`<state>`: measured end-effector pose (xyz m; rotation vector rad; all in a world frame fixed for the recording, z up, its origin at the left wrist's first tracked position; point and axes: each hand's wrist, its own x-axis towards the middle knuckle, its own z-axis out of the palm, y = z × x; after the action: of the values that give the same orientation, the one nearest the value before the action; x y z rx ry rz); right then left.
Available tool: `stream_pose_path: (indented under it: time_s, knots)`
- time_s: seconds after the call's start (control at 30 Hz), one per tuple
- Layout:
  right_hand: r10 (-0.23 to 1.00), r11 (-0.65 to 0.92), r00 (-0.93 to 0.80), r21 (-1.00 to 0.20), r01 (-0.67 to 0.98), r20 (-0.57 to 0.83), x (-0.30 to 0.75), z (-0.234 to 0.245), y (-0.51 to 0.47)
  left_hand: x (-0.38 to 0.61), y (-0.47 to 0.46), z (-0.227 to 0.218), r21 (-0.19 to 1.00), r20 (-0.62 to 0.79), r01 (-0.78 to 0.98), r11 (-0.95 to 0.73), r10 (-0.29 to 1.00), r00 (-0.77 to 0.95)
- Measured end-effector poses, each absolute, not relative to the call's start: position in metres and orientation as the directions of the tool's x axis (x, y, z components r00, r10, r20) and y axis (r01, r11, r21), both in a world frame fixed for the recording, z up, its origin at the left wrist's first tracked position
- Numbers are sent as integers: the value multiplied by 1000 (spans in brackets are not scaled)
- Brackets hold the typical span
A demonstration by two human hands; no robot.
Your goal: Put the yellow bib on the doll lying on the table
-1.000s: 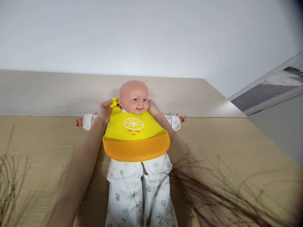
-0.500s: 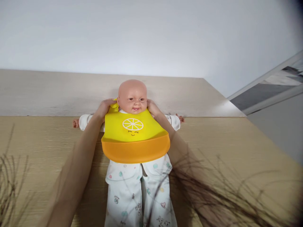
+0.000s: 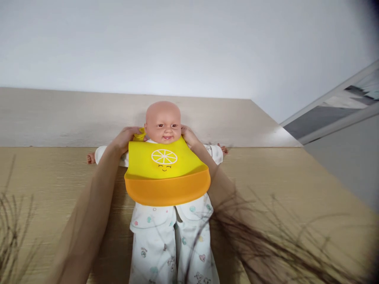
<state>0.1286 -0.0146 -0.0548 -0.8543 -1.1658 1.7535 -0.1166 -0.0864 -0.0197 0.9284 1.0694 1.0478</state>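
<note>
A baby doll (image 3: 162,114) lies on its back, arms spread, in white printed clothes (image 3: 154,252). Across its chest lies a yellow silicone bib (image 3: 142,157) with a lemon-slice face and an orange catch pocket. My left hand (image 3: 127,138) is closed on the bib's yellow neck strap beside the doll's head. At the other side of the neck, my right hand (image 3: 189,136) is curled in, its fingertips hidden behind the head. What those fingers hold cannot be seen.
Under the doll is a wooden table (image 3: 53,177), with a paler board (image 3: 59,114) along its far side. A white wall (image 3: 177,47) rises behind. Strands of dark hair (image 3: 251,228) cross the lower right of the view.
My left hand has drawn slightly outward with the strap, which now bends away from the doll's neck. The whole scene has shifted slightly left in view.
</note>
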Motion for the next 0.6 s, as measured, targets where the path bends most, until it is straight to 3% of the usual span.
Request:
stream_pose_path:
  time_s: [0.23,0.4,0.6]
  knots:
    - [932,-165,-356,-955,-246,-70,127,-56,-13,-120,-83,-22,904,-242,-319,286,955,171]
    - [905,-193,-421,-942,-275,-63,129,-60,-11,-118,-86,-24,963,-167,-203,174,984,54]
    - [924,-131,-375,-981,-141,-70,130,-61,-11,-111,-95,-10,977,-172,-132,169,985,-9]
